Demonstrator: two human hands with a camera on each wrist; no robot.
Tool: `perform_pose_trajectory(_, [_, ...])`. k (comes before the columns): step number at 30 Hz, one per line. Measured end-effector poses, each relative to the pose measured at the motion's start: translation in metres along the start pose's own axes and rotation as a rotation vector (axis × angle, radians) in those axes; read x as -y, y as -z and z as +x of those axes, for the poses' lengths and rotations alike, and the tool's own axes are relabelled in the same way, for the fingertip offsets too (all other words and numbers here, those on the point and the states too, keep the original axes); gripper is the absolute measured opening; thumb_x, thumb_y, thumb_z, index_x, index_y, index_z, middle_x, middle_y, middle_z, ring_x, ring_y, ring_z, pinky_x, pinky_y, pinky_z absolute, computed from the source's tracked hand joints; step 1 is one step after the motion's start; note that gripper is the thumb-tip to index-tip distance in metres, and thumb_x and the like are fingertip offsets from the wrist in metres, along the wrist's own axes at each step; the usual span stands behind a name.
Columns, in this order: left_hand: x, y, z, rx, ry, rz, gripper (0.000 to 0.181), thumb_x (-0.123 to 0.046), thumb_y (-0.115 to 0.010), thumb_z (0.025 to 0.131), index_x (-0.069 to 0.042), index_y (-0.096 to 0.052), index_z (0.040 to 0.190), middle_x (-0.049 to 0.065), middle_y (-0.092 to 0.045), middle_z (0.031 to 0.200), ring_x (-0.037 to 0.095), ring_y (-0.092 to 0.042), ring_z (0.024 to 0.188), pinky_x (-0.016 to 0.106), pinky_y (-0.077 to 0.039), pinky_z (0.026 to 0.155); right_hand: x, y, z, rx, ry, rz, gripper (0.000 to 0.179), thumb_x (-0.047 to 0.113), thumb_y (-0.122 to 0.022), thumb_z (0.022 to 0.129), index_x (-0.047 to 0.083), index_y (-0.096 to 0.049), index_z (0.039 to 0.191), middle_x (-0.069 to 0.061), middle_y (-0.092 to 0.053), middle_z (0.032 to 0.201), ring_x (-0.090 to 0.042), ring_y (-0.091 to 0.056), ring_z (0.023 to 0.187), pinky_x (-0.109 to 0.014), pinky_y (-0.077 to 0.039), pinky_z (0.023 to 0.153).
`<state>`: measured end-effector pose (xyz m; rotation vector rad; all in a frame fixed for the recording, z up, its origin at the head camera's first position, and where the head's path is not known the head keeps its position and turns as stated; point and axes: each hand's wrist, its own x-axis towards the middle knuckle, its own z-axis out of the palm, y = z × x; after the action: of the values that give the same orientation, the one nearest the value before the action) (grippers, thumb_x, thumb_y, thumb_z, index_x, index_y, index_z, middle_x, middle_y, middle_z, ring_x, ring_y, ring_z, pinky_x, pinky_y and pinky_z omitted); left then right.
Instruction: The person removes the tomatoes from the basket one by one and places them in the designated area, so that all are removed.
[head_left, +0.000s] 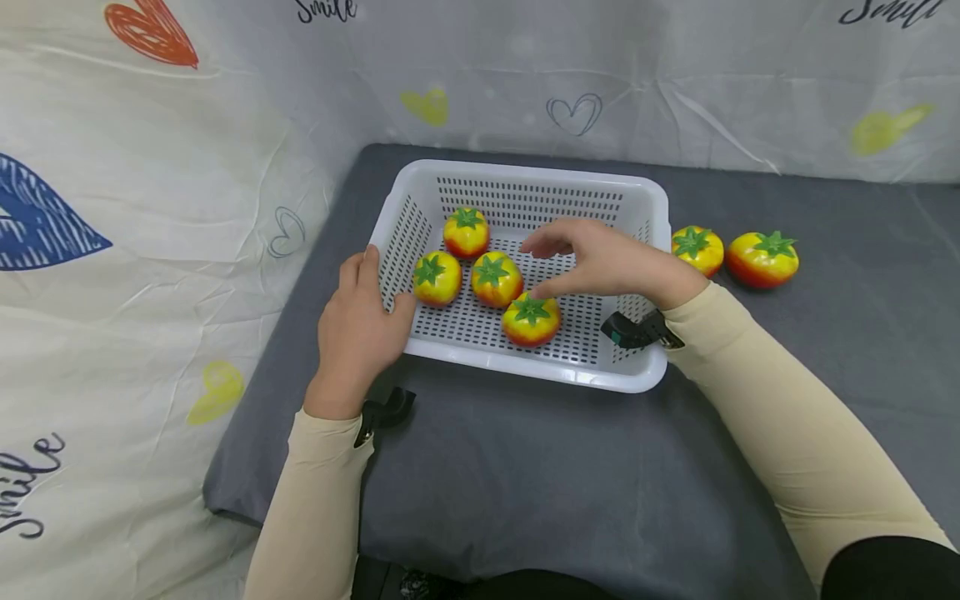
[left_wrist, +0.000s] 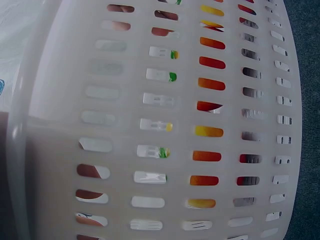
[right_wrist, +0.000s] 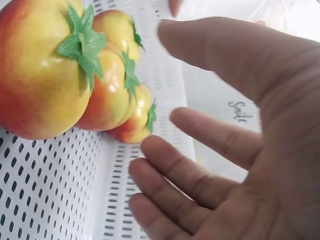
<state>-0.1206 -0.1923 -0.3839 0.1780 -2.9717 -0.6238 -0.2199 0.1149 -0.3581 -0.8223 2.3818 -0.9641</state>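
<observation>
A white perforated plastic basket (head_left: 525, 367) holds several red-and-yellow toy tomatoes with green leafy tops, among them a front tomato (head_left: 531, 322), a middle tomato (head_left: 497, 281), a left tomato (head_left: 437, 279) and a back tomato (head_left: 467, 233). My left hand (head_left: 358, 333) grips the basket's left rim near the front corner. The left wrist view looks at the slotted basket wall (left_wrist: 125, 135) from outside. Inside the basket, my right hand (head_left: 600, 260) hovers with fingers and thumb spread, close above the front tomato. The right wrist view shows nothing between that hand's fingers (right_wrist: 200, 185).
Two more toy tomatoes, a nearer one (head_left: 697, 248) and a farther one (head_left: 759, 258), sit just outside the basket's right side. A dark grey cloth (head_left: 540, 467) covers the table. Behind and to the left hangs a printed white curtain (head_left: 495, 50).
</observation>
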Motion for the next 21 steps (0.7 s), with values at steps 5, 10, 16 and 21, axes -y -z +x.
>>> perform_pose_trajectory(5, [0.000, 0.001, -0.001, 0.002, 0.005, -0.002, 0.075, -0.031, -0.048, 0.099, -0.003, -0.029, 0.165, 0.024, -0.037, 0.161, 0.042, -0.063, 0.092, 0.054, -0.055, 0.075, -0.003, -0.003, 0.002, 0.029, 0.006, 0.020, 0.061, 0.025, -0.086, 0.085, 0.006, -0.065, 0.139, -0.013, -0.066, 0.139, -0.033, -0.059, 0.132, -0.055, -0.043, 0.114])
perform_pose_trajectory(10, [0.000, 0.002, -0.001, 0.003, 0.005, -0.002, 0.075, -0.031, -0.047, 0.098, -0.003, -0.029, 0.165, 0.024, -0.038, 0.161, 0.043, -0.063, 0.093, 0.055, -0.054, 0.076, -0.005, -0.005, 0.004, 0.068, 0.008, -0.010, 0.059, 0.025, -0.086, 0.085, 0.008, -0.066, 0.138, -0.011, -0.066, 0.140, -0.031, -0.059, 0.132, -0.054, -0.043, 0.114])
perform_pose_trajectory(16, [-0.001, 0.001, 0.000, -0.006, 0.007, 0.000, 0.075, -0.031, -0.048, 0.098, -0.002, -0.030, 0.165, 0.024, -0.038, 0.160, 0.042, -0.063, 0.091, 0.053, -0.054, 0.074, -0.004, -0.009, 0.005, 0.107, 0.020, -0.042, 0.058, 0.025, -0.087, 0.084, 0.010, -0.067, 0.136, -0.009, -0.067, 0.138, -0.030, -0.059, 0.131, -0.052, -0.045, 0.113])
perform_pose_trajectory(21, [-0.001, 0.001, 0.000, -0.006, 0.009, -0.002, 0.074, -0.030, -0.049, 0.098, -0.003, -0.031, 0.164, 0.024, -0.039, 0.159, 0.042, -0.063, 0.092, 0.053, -0.054, 0.074, -0.005, -0.011, 0.006, 0.132, 0.035, -0.083, 0.057, 0.026, -0.088, 0.083, 0.010, -0.069, 0.135, -0.008, -0.069, 0.135, -0.029, -0.061, 0.128, -0.053, -0.046, 0.111])
